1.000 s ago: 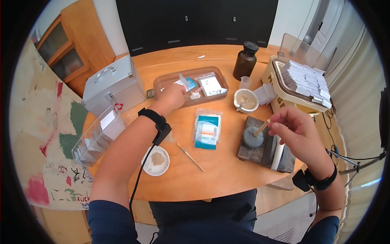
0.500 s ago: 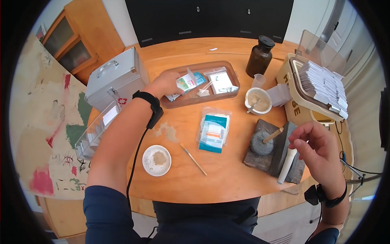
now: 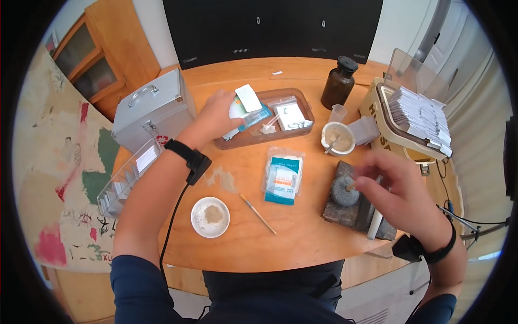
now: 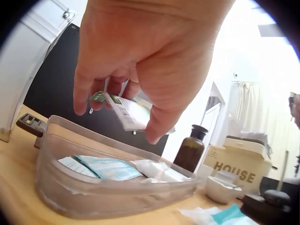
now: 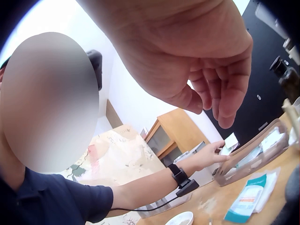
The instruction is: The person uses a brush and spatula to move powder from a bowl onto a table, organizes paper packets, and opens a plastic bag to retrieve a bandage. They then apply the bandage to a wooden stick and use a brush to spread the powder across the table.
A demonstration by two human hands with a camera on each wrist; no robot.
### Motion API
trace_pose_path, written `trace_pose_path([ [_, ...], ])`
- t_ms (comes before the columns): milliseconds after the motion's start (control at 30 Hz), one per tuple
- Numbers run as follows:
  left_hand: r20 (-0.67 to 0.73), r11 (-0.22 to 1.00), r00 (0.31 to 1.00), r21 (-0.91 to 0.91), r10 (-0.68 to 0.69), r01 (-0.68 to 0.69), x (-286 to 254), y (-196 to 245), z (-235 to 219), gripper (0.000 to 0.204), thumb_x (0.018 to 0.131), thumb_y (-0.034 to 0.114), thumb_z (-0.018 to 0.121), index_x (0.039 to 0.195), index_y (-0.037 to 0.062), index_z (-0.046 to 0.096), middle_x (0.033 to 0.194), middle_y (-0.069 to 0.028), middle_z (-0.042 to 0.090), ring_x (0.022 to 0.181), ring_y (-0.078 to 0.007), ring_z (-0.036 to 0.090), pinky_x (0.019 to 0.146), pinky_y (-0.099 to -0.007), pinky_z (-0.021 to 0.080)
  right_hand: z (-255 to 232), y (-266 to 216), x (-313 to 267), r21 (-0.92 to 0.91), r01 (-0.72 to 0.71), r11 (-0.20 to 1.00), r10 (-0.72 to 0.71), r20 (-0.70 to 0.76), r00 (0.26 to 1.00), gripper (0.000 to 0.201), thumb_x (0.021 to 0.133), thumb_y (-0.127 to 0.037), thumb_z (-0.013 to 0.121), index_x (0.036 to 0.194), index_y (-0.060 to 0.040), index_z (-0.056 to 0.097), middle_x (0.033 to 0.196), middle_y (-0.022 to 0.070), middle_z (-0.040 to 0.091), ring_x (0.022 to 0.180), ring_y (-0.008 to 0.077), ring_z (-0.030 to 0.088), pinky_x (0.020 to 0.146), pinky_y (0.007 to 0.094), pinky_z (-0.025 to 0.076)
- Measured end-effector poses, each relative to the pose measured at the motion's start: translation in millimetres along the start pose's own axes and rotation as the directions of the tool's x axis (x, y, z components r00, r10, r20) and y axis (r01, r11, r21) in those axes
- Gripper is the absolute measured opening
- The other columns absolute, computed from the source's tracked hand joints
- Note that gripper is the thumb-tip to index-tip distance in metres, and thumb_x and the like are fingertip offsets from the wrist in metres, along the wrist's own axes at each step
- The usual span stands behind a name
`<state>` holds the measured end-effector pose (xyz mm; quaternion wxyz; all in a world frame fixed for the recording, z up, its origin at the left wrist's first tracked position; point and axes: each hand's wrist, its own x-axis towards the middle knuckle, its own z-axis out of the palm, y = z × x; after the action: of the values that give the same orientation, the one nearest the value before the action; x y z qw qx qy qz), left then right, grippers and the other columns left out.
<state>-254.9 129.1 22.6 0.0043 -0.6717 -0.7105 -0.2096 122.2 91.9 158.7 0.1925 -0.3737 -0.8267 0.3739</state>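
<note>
My left hand (image 3: 217, 114) pinches a small printed white-and-green packet (image 4: 126, 113) between thumb and fingers, above the left end of a brownish clear plastic box (image 3: 270, 138). A pale flap (image 3: 248, 98) of the packet stands up. Below it in the box lie teal sachets (image 4: 110, 168) and white packs. My right hand (image 3: 396, 186) holds nothing; its fingers are loosely bent, as the right wrist view shows. In the head view it overlaps the wooden handle of a round grinding stone (image 3: 344, 194) on a dark stone slab and a white rod (image 3: 374, 224).
A teal-and-white packet (image 3: 284, 178), a thin brush (image 3: 258, 214) and a white dish (image 3: 196, 225) of powder lie in front. At right stand a mortar (image 3: 329, 150), a brown bottle (image 3: 335, 92) and a cream case (image 3: 377, 121) of paper packets. A metal case (image 3: 156, 110) stands left.
My left hand has lifted the packet from low in the box's left end, and its flap now shows higher. My right hand shifted right, then back left over the grinding stone.
</note>
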Motion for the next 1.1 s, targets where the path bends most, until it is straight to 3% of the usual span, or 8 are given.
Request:
trace_pose_path([
  [200,-0.068,0.985,0.987,-0.088,0.143,-0.149,-33,39,-23,0.065,0.072,0.023,0.074,0.130,0.0023,0.051,0.111,-0.0195,0.052,0.102,-0.0350,0.053,0.089,-0.0391,0.045,68,-21,78,-0.321,0.479,0.817,-0.443,0.181,0.878,0.023,0.078,-0.003,0.056,0.098,-0.0034,0.067,0.099,0.0145,0.065,0.091,0.0290,0.065,0.078,0.0411,0.052],
  [333,-0.076,0.981,0.988,-0.128,0.137,-0.146,-51,58,-47,0.066,0.074,0.022,0.073,0.132,0.0046,0.049,0.112,-0.0190,0.051,0.101,-0.0332,0.053,0.087,-0.0384,0.046,97,-15,122,-0.574,0.454,0.681,-0.324,0.319,0.890,0.029,0.081,-0.006,0.060,0.109,-0.0065,0.066,0.115,0.0149,0.060,0.084,0.0309,0.064,0.077,0.0373,0.051],
  [400,-0.102,0.979,0.987,-0.146,0.127,-0.141,-60,57,-52,0.066,0.075,0.021,0.073,0.133,0.0043,0.047,0.113,-0.0192,0.050,0.102,-0.0332,0.053,0.087,-0.0382,0.046,97,-18,132,-0.671,0.299,0.678,-0.266,0.155,0.951,0.031,0.083,-0.006,0.057,0.112,-0.0072,0.066,0.113,0.0157,0.061,0.087,0.0317,0.065,0.078,0.0386,0.051],
  [567,-0.142,0.970,0.982,-0.193,0.124,-0.150,-73,58,-56,0.066,0.076,0.018,0.071,0.134,0.0017,0.044,0.116,-0.0196,0.048,0.106,-0.0337,0.052,0.089,-0.0383,0.046,86,-24,150,-0.419,0.160,0.894,-0.132,0.097,0.987,0.030,0.086,-0.011,0.058,0.113,-0.0028,0.064,0.096,0.0132,0.066,0.082,0.0234,0.064,0.075,0.0349,0.050],
  [633,-0.226,0.964,0.961,-0.172,0.160,-0.201,-74,56,-53,0.066,0.075,0.015,0.070,0.133,0.0000,0.042,0.118,-0.0198,0.046,0.108,-0.0344,0.052,0.089,-0.0385,0.047,86,-26,152,0.019,-0.209,0.978,0.202,0.183,0.962,0.024,0.087,-0.015,0.062,0.107,-0.0017,0.064,0.090,0.0062,0.065,0.077,0.0155,0.058,0.067,0.0315,0.048],
  [967,-0.260,0.963,0.957,-0.201,0.126,-0.182,-74,56,-53,0.076,0.073,0.014,0.073,0.137,-0.0015,0.033,0.120,-0.0203,0.045,0.109,-0.0354,0.051,0.089,-0.0396,0.048,91,-28,149,0.146,-0.212,0.966,0.200,0.092,0.976,0.017,0.086,-0.017,0.067,0.094,-0.0017,0.065,0.086,0.0034,0.062,0.084,0.0126,0.055,0.072,0.0279,0.044],
  [1033,-0.266,0.969,0.957,-0.185,0.112,-0.165,-73,60,-52,0.077,0.073,0.013,0.072,0.137,-0.0016,0.033,0.121,-0.0210,0.044,0.110,-0.0355,0.051,0.089,-0.0398,0.048,89,-24,148,-0.109,0.067,0.992,-0.073,-0.055,0.996,0.017,0.084,-0.016,0.065,0.089,-0.0005,0.066,0.078,0.0106,0.062,0.075,0.0187,0.062,0.067,0.0337,0.050],
  [1100,-0.255,0.973,0.961,-0.168,0.110,-0.156,-71,60,-49,0.077,0.073,0.012,0.072,0.137,-0.0017,0.032,0.122,-0.0212,0.044,0.111,-0.0358,0.051,0.089,-0.0398,0.048,89,-9,153,-0.177,0.147,0.973,-0.177,-0.169,0.970,0.017,0.084,-0.016,0.064,0.087,0.0004,0.066,0.078,0.0124,0.063,0.075,0.0211,0.063,0.069,0.0348,0.050],
])
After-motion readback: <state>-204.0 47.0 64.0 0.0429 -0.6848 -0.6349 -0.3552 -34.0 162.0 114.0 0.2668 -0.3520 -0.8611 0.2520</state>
